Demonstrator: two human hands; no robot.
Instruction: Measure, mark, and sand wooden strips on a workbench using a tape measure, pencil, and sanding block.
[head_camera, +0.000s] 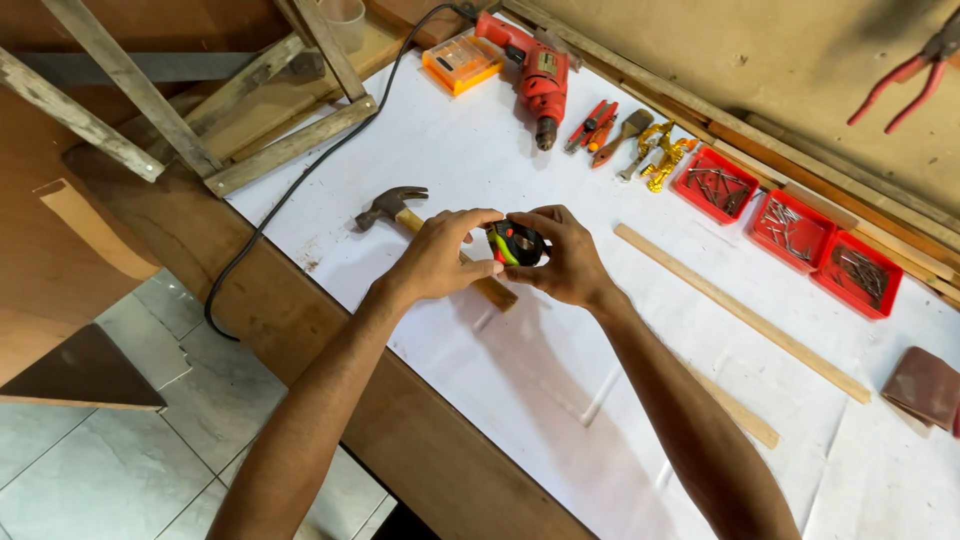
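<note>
Both my hands meet over a white-covered workbench (560, 380). My right hand (568, 258) grips a small tape measure (514, 243), black with green, red and yellow. My left hand (440, 255) pinches the left side of the same tape measure with thumb and fingers. Just behind and under my left hand lies a claw hammer (392, 206) with a wooden handle, its head pointing left.
A red power drill (538, 75) and an orange case (461, 62) lie at the back. Pliers, a brush and brass fittings (660, 152) sit beside three red trays of nails (790, 228). Two wooden strips (740, 312) lie at right. A black cable (300, 175) runs off the bench edge.
</note>
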